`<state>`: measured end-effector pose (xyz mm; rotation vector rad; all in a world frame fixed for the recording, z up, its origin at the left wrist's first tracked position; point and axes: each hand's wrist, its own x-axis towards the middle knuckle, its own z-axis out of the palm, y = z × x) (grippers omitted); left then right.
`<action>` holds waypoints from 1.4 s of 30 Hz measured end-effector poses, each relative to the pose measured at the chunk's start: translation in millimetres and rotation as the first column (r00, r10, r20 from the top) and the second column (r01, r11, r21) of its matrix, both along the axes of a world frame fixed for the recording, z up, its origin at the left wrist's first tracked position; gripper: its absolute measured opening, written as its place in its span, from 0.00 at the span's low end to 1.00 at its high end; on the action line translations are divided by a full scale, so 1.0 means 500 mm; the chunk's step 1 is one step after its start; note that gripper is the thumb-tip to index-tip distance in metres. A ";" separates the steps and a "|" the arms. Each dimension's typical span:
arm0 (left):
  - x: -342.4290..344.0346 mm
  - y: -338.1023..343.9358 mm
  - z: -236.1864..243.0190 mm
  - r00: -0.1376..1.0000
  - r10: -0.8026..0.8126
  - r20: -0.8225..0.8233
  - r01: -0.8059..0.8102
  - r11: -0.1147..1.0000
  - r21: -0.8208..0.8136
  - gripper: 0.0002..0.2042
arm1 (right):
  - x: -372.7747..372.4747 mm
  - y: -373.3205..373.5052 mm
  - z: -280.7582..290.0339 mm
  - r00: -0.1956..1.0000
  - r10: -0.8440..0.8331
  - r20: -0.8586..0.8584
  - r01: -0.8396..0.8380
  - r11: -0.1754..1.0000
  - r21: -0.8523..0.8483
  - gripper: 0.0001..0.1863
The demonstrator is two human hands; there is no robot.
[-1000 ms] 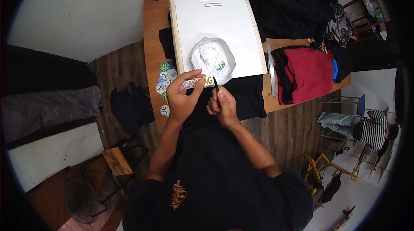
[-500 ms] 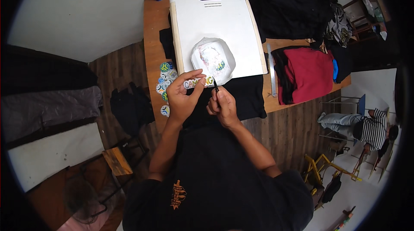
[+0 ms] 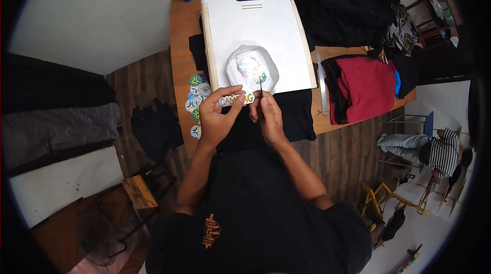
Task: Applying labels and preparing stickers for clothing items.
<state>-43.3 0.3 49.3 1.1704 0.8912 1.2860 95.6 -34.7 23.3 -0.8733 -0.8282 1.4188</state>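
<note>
Left hand (image 3: pixel 216 118): thumb and fingers clamped on a colourful lettered cutout (image 3: pixel 247 98) — we see its right end just beside the right hand (image 3: pixel 270 120).
Right hand: closed around a slim dark tool (image 3: pixel 261 89); we cannot tell its exact kind.
White dish (image 3: pixel 272 68): just beyond both hands on a white panel (image 3: pixel 266 28), a round patterned piece (image 3: pixel 262 77) inside.
Round stickers (image 3: pixel 193 102): left of the left hand, on our wooden counter (image 3: pixel 184 44).
Ruler (image 3: pixel 322 84): right of the right hand — near a red garment (image 3: pixel 365 90).
</note>
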 end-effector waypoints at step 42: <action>0.014 -0.008 -0.020 0.978 0.180 0.104 -0.179 0.984 -0.011 0.12 | -0.010 -0.042 -0.019 0.987 0.128 -0.098 -0.131 0.991 -0.018 0.17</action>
